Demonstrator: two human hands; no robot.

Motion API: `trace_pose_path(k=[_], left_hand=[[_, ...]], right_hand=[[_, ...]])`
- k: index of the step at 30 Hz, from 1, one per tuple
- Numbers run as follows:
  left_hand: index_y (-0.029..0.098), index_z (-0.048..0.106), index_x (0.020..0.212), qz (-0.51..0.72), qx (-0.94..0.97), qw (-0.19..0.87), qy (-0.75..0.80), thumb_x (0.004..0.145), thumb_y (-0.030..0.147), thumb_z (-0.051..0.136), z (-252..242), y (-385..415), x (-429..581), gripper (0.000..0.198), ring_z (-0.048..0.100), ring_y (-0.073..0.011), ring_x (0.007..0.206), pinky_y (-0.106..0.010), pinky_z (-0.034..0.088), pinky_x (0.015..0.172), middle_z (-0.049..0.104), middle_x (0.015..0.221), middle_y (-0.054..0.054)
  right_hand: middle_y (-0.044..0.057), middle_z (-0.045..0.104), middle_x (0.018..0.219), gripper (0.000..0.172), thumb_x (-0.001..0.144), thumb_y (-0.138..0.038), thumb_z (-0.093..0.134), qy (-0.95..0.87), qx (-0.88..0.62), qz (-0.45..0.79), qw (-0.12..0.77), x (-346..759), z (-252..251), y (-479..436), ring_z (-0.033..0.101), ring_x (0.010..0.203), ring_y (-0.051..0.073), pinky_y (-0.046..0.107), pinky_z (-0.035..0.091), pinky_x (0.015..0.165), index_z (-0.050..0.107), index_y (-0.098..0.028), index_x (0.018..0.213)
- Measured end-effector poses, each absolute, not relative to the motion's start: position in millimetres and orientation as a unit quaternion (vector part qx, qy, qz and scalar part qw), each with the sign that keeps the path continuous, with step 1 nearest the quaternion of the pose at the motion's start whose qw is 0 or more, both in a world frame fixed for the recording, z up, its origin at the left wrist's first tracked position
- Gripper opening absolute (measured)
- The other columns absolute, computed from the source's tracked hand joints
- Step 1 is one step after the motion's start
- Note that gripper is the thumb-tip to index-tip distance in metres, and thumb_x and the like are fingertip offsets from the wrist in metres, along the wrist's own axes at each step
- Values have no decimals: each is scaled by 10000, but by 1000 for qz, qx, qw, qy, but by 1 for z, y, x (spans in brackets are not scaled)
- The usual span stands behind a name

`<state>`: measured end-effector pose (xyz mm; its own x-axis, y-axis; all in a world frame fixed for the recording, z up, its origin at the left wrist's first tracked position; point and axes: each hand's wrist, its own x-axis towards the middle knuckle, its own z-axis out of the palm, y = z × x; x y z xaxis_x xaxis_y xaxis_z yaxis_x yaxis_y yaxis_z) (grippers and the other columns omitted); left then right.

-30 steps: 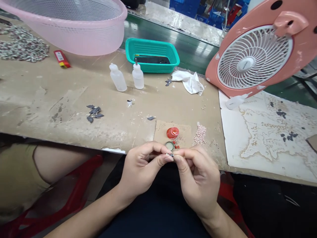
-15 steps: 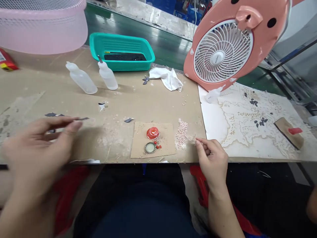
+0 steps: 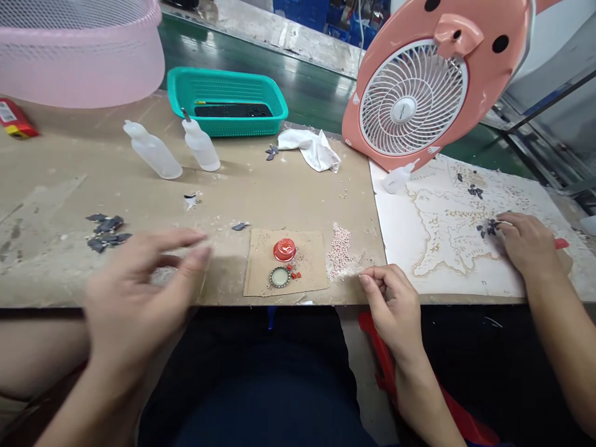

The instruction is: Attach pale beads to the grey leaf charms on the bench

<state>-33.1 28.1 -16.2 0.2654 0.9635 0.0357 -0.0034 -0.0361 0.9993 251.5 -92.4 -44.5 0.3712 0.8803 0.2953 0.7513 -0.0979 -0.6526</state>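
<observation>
Left hand: I had the left hand (image 3: 139, 298) just over the front of the table (image 3: 46, 273), blurred, fingers curved and parted, nothing visible between them.
Right hand: The right hand (image 3: 393, 304) sat at the table's front edge, fingers curled in; whether they pinched anything small, I could not tell.
Dark pieces: One heap of grey leaf-shaped pieces (image 3: 107, 230) lay beyond the left hand, too overlapped to count exactly; one loose piece (image 3: 240, 226) lay near the card.
Card: One brown card square (image 3: 261, 273) lay between the hands, carrying one red bottle cap (image 3: 284, 250), one round metal bezel (image 3: 280, 277) and a few red beads (image 3: 294, 273), too small to count.
Pale beads: One strip of pale beads (image 3: 339, 251) lay just right of the card.
Bottles: Two plastic squeeze bottles (image 3: 152, 158) lay and stood on the table; a third bottle (image 3: 395, 181) rested against the fan.
Co-worker: One other person's hand (image 3: 526, 242) was on a stained paper sheet (image 3: 447, 273), touching small dark pieces.
Back: One teal basket (image 3: 227, 118) held a black object, partly hidden by its rim. One white cloth (image 3: 311, 149) lay beside it. One pink mesh basket (image 3: 79, 81) and one pink fan (image 3: 405, 105) were cut off by the frame.
</observation>
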Motion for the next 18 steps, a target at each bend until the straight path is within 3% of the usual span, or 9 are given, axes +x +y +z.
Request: trace_pose_path(k=[2, 6, 11, 14, 18], left_hand=[[248, 776, 914, 426, 654, 443, 441, 834, 231, 737, -10, 12, -13, 91, 667, -191, 926, -285, 516, 711, 744, 944, 11], [200, 775, 881, 281, 597, 670, 340, 883, 291, 691, -1, -11, 24, 124, 653, -162, 768, -239, 519, 649, 723, 849, -52], [164, 736, 763, 243, 424, 812, 318, 812, 404, 767, -4, -16, 30, 247, 494, -82, 565, -186, 464, 549, 651, 730, -23], [151, 719, 724, 247, 398, 823, 320, 774, 422, 799, -5, -16, 25, 287, 477, -79, 552, -175, 432, 513, 628, 700, -20], [142, 664, 717, 267, 415, 805, 328, 836, 415, 742, -4, -16, 21, 307, 452, -65, 538, -165, 407, 514, 586, 671, 3]], right_hand=[[4, 585, 808, 106, 935, -276, 583, -520, -696, 139, 475, 231, -35, -92, 559, 723, 144, 276, 470, 622, 640, -208, 878], [-28, 527, 748, 67, 903, -183, 610, -504, -623, 187, 568, 190, -20, -92, 506, 660, 113, 255, 435, 584, 649, -225, 867], [-16, 582, 781, 180, 858, -91, 628, -582, -574, 153, 555, 169, -16, -89, 530, 671, 119, 261, 459, 567, 657, -235, 961], [-9, 577, 794, 262, 839, -54, 645, -624, -569, 75, 530, 167, -18, -88, 541, 679, 116, 264, 486, 583, 665, -228, 1035], [-12, 529, 787, 352, 833, -60, 674, -659, -573, -15, 487, 167, -20, -88, 527, 673, 116, 272, 490, 585, 686, -255, 1126]])
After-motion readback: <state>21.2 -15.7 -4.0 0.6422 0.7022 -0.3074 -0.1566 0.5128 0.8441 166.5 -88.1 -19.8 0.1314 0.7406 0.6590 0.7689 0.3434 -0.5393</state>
